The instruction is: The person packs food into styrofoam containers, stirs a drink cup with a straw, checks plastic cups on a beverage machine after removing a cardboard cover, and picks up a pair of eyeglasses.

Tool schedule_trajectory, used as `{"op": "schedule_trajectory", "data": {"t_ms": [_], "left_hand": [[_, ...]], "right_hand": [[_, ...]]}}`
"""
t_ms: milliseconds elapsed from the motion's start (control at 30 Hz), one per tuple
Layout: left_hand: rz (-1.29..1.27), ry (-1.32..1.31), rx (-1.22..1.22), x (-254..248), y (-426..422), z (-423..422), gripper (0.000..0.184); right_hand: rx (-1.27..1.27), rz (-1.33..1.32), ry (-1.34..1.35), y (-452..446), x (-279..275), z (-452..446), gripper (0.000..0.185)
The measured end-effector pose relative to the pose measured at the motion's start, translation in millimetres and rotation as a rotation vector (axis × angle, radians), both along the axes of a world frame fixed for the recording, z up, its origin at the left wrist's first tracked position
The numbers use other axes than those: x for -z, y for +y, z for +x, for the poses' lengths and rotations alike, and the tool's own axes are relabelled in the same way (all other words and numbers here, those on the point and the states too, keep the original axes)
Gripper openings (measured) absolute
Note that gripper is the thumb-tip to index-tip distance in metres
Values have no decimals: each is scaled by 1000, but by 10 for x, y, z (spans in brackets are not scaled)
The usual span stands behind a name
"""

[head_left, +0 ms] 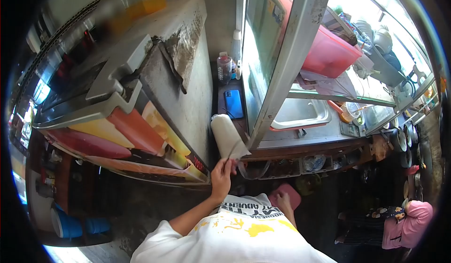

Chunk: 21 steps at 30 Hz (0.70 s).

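My left hand [221,179] is raised at the lower end of a white wrapped roll [226,135], with thumb and fingers pinched together. What exactly they pinch is hard to make out; a thin dark strip and something small and pinkish show at the fingertips. A clear curved plastic piece [255,171] hangs just right of them. Low by my right side, my right hand [284,202] has its fingers closed over the edge of a flat pink object [290,195], whose kind is unclear. Beyond the roll, a blue phone [233,104] lies on the narrow ledge.
A big drink cooler [188,75] with fruit pictures stands at left. To the right is a glass-framed cabinet [291,61] holding a metal tray [303,114] and a pink tub [331,54]. A clear jar [224,69] stands behind the phone. A person in pink [408,225] is at far right.
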<state>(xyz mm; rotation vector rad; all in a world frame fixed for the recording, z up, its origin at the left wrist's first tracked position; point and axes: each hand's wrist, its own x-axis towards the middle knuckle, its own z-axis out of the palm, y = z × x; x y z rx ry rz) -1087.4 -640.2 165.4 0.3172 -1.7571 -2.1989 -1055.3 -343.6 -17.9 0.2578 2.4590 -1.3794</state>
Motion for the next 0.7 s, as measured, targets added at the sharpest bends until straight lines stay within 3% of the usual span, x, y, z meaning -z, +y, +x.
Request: {"op": "schedule_trajectory", "data": {"t_ms": [67, 167, 233, 267, 433, 567, 667, 700], "left_hand": [[45, -55, 146, -149, -61, 373, 20], [22, -93, 355, -307, -177, 672, 19], [-134, -122, 462, -438, -253, 728, 20], [-179, -89, 472, -496, -259, 726, 20], [-221, -20, 441, -727, -312, 630, 21], [-150, -31, 447, -749, -338, 547, 23], [-22, -90, 536, -621, -369, 476, 23], [163, -132, 570, -605, -377, 465, 24]], "right_hand": [[-44, -153, 201, -253, -546, -146, 20], [53, -608, 78, -734, -1646, -283, 26], [68, -891, 84, -977, -2218, -296, 31], [34, -913, 114, -1020, -2368, -290, 32], [-150, -827, 297, -1066, -2571, -325, 30], [-132, -827, 307, -1100, -2580, -335, 21], [-135, -763, 349, -1154, -2622, -407, 20], [-128, -759, 346, -1184, -2622, -434, 22]]}}
